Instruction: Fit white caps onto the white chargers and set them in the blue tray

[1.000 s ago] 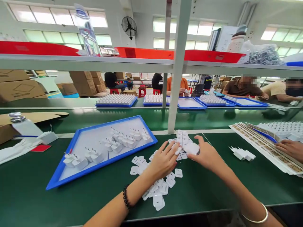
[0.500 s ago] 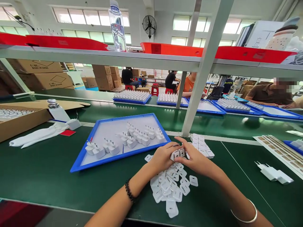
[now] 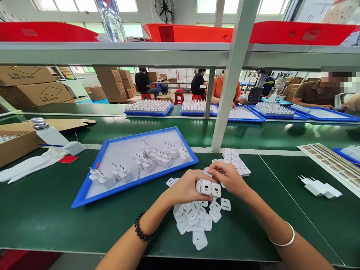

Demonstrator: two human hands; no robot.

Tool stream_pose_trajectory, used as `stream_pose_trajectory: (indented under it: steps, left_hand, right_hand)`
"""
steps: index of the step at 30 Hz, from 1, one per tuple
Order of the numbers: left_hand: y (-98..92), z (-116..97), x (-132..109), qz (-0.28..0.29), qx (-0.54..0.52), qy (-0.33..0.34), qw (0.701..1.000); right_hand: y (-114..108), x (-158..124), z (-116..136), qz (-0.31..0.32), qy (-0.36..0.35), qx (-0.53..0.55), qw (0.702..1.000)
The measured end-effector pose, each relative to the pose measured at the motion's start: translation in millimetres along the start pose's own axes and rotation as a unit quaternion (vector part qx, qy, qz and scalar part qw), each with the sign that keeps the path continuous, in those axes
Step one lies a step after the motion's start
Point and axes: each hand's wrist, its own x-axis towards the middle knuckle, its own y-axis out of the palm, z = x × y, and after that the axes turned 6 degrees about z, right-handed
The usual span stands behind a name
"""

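Observation:
My left hand [image 3: 187,183] is wrapped round a pair of white power adapters [image 3: 206,186], their port ends turned toward me. Just above them, the fingertips of my right hand [image 3: 229,177] pinch a small white cover plate [image 3: 207,171], partly hidden by the fingers. Below both hands lies a loose pile of white cover plates [image 3: 194,217], some with printed lettering. Behind my right hand, several white adapters [image 3: 236,159] are packed in rows on the green bench. To the left, a blue-rimmed tray [image 3: 112,187] bears several white plug adapters [image 3: 153,157], pins up.
A grey upright post [image 3: 225,108] rises behind my hands. Two white plug adapters [image 3: 320,187] lie at right, near a stack of card strips [image 3: 334,168]. White gloves [image 3: 36,165] and a cardboard box [image 3: 19,148] are at left. People sit beyond filled blue trays [image 3: 149,108].
The adapters in my left hand have turned so their port ends show more fully. My right hand has drawn its fingers together at a cover plate. The view has tilted down.

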Motion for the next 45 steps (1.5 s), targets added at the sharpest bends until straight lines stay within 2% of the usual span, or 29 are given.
stream_pose_trajectory:
  steps: [4, 7, 12, 20, 27, 32, 35, 39, 42, 45]
  left_hand:
    - [0.7, -0.1, 1.1, -0.032, 0.004, -0.024, 0.999]
    - [2.1, 0.6, 1.6, -0.073, 0.019, -0.025, 0.997]
    - [5.1, 0.1, 2.2, -0.086, 0.028, -0.017, 0.996]
    - [8.8, -0.2, 3.2, -0.087, 0.01, -0.017, 0.996]
    - [10.2, 1.0, 3.4, -0.102, 0.043, -0.048, 0.993]
    - [6.4, 6.6, 4.4, -0.16, 0.022, -0.004, 0.987]
    - [5.2, 11.9, 4.3, -0.186, 0.077, 0.053, 0.978]
    - [7.3, 17.4, 3.4, -0.199, 0.234, 0.142, 0.941]
    - [7.3, 18.6, 2.3, -0.203, 0.381, 0.225, 0.873]
    - [5.3, 18.0, 0.7, -0.197, 0.479, 0.258, 0.816]
  right_hand:
    - [-1.9, -1.6, 2.7, -0.07, 0.002, -0.016, 0.997]
    - [-3.8, -3.1, 6.4, -0.091, -0.004, -0.035, 0.995]
    - [-4.1, -2.7, 9.7, -0.082, -0.014, -0.073, 0.994]
    - [-12.9, -3.1, 14.3, -0.02, -0.022, -0.071, 0.997]
    - [-17.2, -3.6, 10.7, -0.035, -0.024, 0.013, 0.999]
    - [-20.9, -2.5, 13.1, -0.05, 0.036, 0.073, 0.995]
    - [-20.8, -2.8, 14.8, -0.046, 0.074, 0.111, 0.99]
    - [-16.8, -3.8, 18.6, -0.005, 0.123, 0.259, 0.958]
    - [-14.5, -4.2, 22.2, 0.012, 0.148, 0.334, 0.931]
    - [-16.1, -5.2, 25.2, 0.015, 0.178, 0.376, 0.909]
